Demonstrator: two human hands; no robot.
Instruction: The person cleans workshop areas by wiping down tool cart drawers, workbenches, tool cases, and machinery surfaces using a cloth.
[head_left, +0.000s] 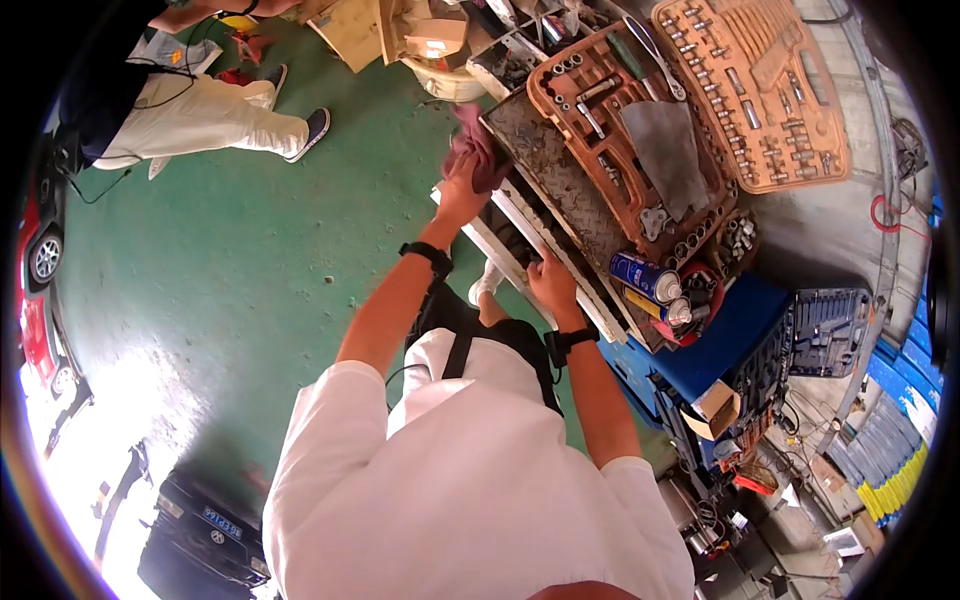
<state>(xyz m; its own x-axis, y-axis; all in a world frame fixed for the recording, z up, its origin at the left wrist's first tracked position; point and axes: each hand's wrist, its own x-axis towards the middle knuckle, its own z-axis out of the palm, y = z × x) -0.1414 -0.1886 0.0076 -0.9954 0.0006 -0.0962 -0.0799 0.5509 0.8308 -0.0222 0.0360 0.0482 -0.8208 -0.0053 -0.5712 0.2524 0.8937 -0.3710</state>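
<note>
A green floor (pixel 250 230) is spreading across the left, catching white glare (pixel 150 385) toward the lower left, where a dark car (pixel 190 540) is standing; a red car (pixel 35 335) is sitting along the left edge.

Glare on green floor (pixel 250 250) lower left, fisheye-curved edges, black corners

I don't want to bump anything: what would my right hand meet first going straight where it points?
Your right hand would likely meet the white drawer edge first; they may be touching, depth is unclear.
</note>
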